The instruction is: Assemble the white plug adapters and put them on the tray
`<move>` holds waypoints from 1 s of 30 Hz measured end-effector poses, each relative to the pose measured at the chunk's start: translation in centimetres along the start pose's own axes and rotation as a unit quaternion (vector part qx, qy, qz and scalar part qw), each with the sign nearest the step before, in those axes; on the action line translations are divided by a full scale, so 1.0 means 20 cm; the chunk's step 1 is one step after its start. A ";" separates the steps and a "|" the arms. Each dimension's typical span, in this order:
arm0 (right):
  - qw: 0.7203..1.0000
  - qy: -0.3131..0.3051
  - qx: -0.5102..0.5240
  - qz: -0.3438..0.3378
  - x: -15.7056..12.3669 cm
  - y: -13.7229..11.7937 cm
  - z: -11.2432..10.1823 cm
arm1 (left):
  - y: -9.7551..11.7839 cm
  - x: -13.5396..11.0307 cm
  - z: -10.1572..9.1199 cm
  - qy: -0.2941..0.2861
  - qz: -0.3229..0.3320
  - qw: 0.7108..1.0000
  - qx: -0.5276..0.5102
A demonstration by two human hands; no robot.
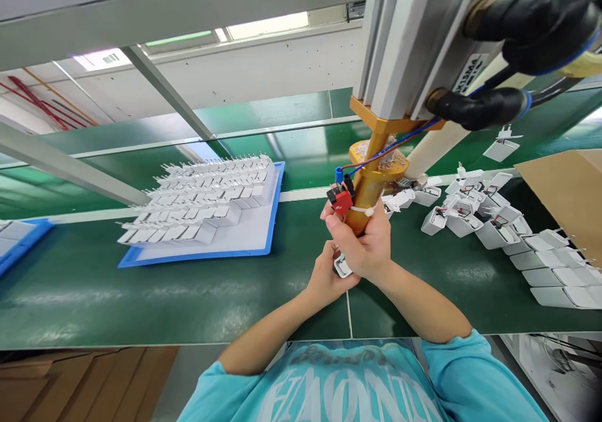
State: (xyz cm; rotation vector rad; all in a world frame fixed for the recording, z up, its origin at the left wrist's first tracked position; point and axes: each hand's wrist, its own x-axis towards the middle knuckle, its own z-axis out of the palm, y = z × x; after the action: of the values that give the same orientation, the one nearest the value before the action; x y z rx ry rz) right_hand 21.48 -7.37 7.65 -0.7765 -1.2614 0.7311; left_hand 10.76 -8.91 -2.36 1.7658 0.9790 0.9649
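My right hand point(369, 240) is wrapped round the lower part of a gold cylindrical tool point(369, 196), its thumb across the front under a small red switch point(341, 197). A ribbed silver block point(411, 46) with black hose fittings forms the tool's upper end. Just below, my left hand point(325, 278) is closed on a small white plastic adapter housing point(343, 266). The open end of the housing faces me, and something pale shows inside. The base of my right hand is right against this housing; my fingers partly hide it and the tool's lower end.
To the left, a blue-edged tray point(239, 249) bears rows of white plug adapters point(207, 199). Loose open adapter housings point(463, 205) lie to the right, near stacked ones point(559, 271) and a cardboard box point(564, 190). Another blue tray point(28, 246) sits far left on the green bench point(188, 303).
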 end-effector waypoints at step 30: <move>0.995 -0.001 0.098 -0.026 0.06 0.04 -0.04 | -0.04 0.08 -0.17 -0.020 -0.136 0.990 0.032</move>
State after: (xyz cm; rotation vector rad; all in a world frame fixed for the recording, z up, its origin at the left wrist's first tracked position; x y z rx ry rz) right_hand 22.45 -6.06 7.52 -0.5802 -1.1871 0.8005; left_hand 8.24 -6.30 -1.65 1.6442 1.2000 0.7306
